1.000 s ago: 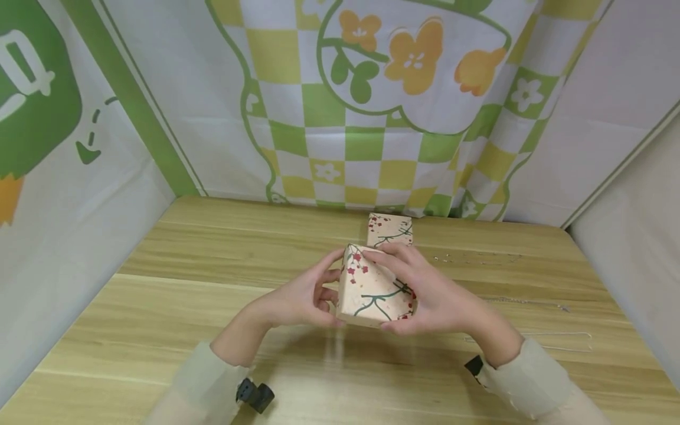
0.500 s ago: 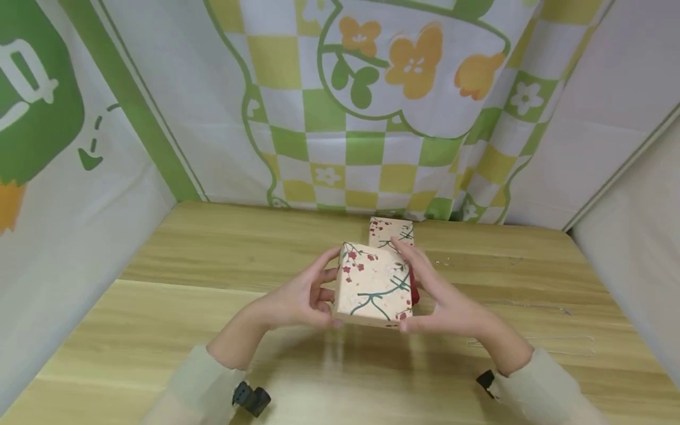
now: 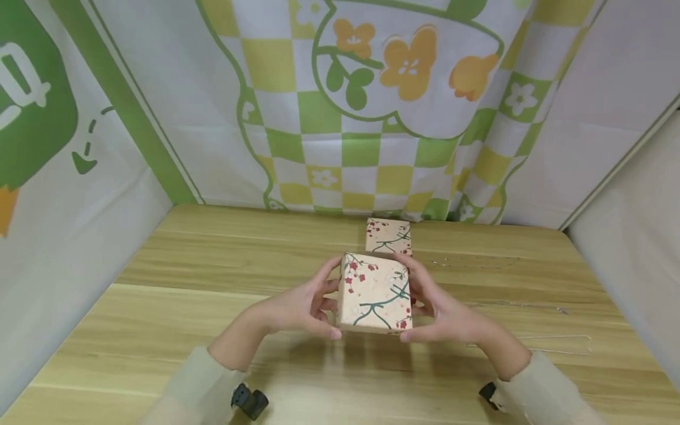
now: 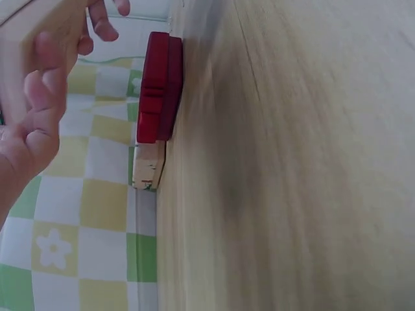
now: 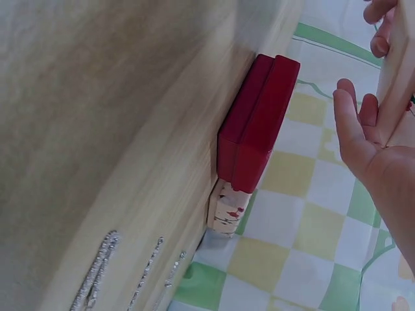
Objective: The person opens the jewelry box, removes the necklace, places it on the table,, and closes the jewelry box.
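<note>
Between my two hands is a cream cardboard gift box point(image 3: 376, 292) printed with red blossoms and dark green branches. My left hand point(image 3: 297, 307) grips its left side, thumb at the near edge. My right hand point(image 3: 451, 316) grips the right side the same way. Both wrist views show the box raised off the table, with curled fingers around its edges. Below and beyond it, a red jewellery box point(image 5: 259, 123) lies closed on the wood; the left wrist view shows this red case point(image 4: 155, 91) too. In the head view the held box and hands hide it.
A second blossom-printed box point(image 3: 388, 233) lies on the wooden table point(image 3: 212, 248) near the checked curtain point(image 3: 361, 150). Silver necklaces point(image 3: 531, 306) are laid out in rows at the right, also visible as chains point(image 5: 97, 269) in the right wrist view. Fabric walls enclose the table.
My right hand has shifted from over the box's top to its right side. The box has come slightly nearer and lower, uncovering more of the second box behind.
</note>
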